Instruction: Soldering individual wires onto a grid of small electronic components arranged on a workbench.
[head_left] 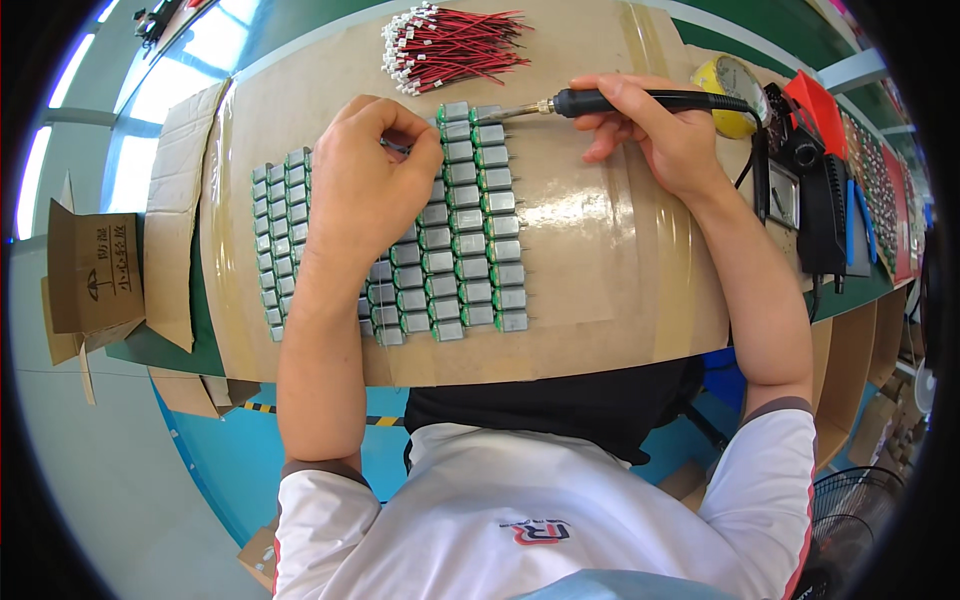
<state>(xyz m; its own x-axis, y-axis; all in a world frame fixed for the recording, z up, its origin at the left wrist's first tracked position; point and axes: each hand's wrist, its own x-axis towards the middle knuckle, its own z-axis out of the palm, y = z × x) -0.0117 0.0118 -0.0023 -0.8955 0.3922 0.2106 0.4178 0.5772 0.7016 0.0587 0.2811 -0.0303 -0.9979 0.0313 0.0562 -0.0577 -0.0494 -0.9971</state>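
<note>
Right hand (665, 130) gripping black soldering iron (620, 100) like a pen, tip at top motor row, left hand (365, 180) pinching down on small motors (470, 240) lined on cardboard sheet (600, 250), red-black wire bundle (450, 45) beyond.

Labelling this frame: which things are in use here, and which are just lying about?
In use:
- soldering iron, held in right hand
- rows of small motors, under left hand
- cardboard sheet beneath them
- bundle of red and black wires

Lying about:
- yellow round tin
- black power unit
- cardboard box
</note>
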